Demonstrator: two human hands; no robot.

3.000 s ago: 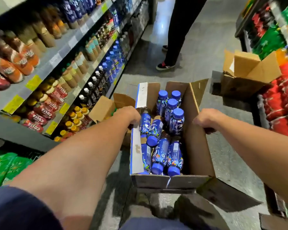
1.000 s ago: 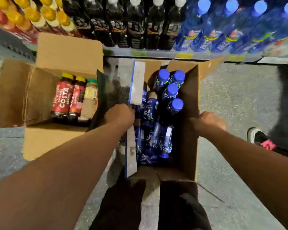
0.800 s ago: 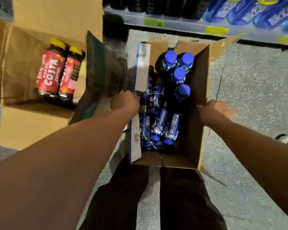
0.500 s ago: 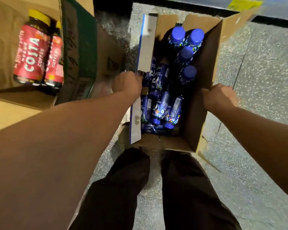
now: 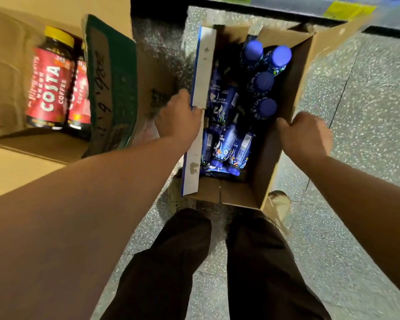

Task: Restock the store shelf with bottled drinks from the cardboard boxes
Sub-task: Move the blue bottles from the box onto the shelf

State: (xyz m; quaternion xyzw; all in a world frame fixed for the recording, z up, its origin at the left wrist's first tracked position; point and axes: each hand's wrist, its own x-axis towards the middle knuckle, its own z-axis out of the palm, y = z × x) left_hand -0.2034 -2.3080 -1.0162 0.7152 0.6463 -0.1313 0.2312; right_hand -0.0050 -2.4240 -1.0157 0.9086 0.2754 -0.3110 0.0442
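Left hand (image 5: pixel 179 116) and right hand (image 5: pixel 306 135) clamp opposite walls of the rectangular cardboard box (image 5: pixel 284 125) holding glossy blue-capped bottles (image 5: pixel 263 82) above speckled floor (image 5: pixel 356 93).

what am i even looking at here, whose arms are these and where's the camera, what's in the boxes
No machine here: a person wears a camera on the head, so the one picture looks down past their own arms and dark trousers to the speckled floor. The left hand grips the left edge of an open cardboard box and the right hand grips its right wall. Inside are blue-capped bottles, some upright at the far end, others lying down nearer the person. Whether the box rests on the floor I cannot tell. To the left, a second open box holds red-labelled Costa Coffee bottles.
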